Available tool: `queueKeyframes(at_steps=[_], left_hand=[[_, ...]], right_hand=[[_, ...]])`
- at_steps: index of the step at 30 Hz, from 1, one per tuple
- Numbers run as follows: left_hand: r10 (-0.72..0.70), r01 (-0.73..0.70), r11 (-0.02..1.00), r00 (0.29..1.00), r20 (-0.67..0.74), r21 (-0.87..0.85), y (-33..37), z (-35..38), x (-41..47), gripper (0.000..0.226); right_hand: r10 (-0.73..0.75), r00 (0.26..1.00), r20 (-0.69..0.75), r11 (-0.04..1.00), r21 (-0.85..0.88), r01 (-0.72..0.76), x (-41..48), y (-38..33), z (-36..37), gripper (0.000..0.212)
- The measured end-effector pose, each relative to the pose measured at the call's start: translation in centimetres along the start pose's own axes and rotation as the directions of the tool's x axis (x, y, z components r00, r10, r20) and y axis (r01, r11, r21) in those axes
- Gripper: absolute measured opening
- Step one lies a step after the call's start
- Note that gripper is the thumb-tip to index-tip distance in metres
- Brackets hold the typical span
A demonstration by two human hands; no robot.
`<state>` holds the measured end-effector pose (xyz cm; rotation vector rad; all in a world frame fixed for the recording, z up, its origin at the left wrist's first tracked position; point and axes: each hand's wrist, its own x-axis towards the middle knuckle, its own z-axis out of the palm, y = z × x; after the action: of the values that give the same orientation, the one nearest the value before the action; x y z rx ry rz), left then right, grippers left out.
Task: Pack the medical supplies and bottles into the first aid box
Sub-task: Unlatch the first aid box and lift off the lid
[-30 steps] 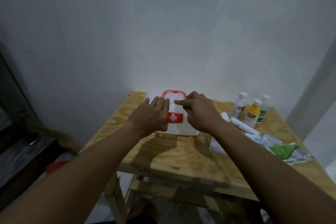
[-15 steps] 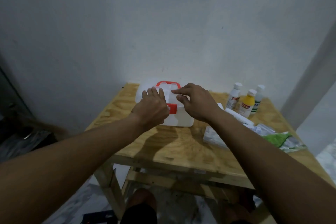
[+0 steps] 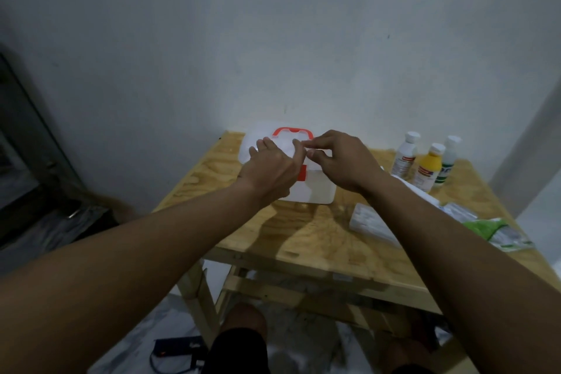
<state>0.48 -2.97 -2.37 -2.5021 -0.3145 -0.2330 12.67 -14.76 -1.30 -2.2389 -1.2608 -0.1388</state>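
A pale, bare wall meets in a corner behind a plywood counter [image 3: 303,240] on light wooden legs. The first aid box [image 3: 314,190], white with a red handle [image 3: 291,131] lying flat on top and a red latch [image 3: 303,173] on its front, sits closed at the back of the counter, close to the wall. The left hand [image 3: 270,170] rests flat on the lid, fingers straight and slightly spread, and covers part of the latch. The right hand [image 3: 341,161] hovers over the right half of the lid with its fingers curled and the index finger and thumb drawn near each other; I cannot tell whether they pinch anything. To the right of the box, well apart from it, three bottles stand upright in a tight group: a white bottle [image 3: 405,158], a yellow bottle [image 3: 429,167] and a white-and-green bottle [image 3: 447,162]. In front of them lie a flat white pack [image 3: 365,218], partly hidden by the right forearm, and a green-and-white packet [image 3: 493,231] near the right edge of the counter. On the floor below, a dark device with a cable [image 3: 179,346] lies beside the person's knees.
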Motion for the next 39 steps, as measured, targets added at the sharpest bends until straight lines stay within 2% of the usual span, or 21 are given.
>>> queueKeyframes(at_steps=[6,11,16,21,25,31,35,39], left_hand=[[0.066,-0.066,0.998,0.997,-0.027,0.005,-0.7,-0.3,0.4,0.064],[0.092,-0.091,0.996,0.995,0.043,-0.007,-0.5,-0.6,0.6,0.066],[0.067,-0.067,0.998,0.998,0.015,0.007,0.2,0.2,0.6,0.071],[-0.017,0.015,0.998,0.999,0.031,0.056,1.7,0.1,0.8,0.069],[-0.011,0.01,1.0,0.999,0.033,0.015,1.3,0.0,0.9,0.072],[0.055,-0.055,0.998,0.998,-0.017,-0.035,-0.2,0.4,0.5,0.074],[0.142,-0.136,0.989,0.986,-0.092,0.063,-2.2,1.9,0.0,0.07],[0.162,-0.161,0.987,0.985,-0.056,0.028,-2.3,1.7,0.3,0.071]], right_hand=[[0.011,1.0,-0.008,1.0,0.004,-0.011,-0.1,-0.1,0.3,0.031],[0.029,0.999,-0.034,0.998,0.048,-0.027,-0.3,-0.1,0.8,0.029],[0.011,0.999,-0.031,0.999,0.038,-0.01,-0.4,0.0,0.7,0.029],[0.011,0.999,-0.033,0.998,0.065,-0.009,-0.4,0.1,0.6,0.029],[0.022,0.999,-0.036,0.997,0.08,-0.019,-0.4,0.1,0.5,0.03],[0.031,0.999,-0.032,0.996,0.087,-0.028,-0.5,-0.1,0.2,0.032],[0.021,0.999,-0.04,0.997,0.079,-0.018,-0.6,0.0,0.1,0.033],[-0.016,0.999,-0.033,1.0,0.022,0.017,-0.9,0.1,0.2,0.034]])
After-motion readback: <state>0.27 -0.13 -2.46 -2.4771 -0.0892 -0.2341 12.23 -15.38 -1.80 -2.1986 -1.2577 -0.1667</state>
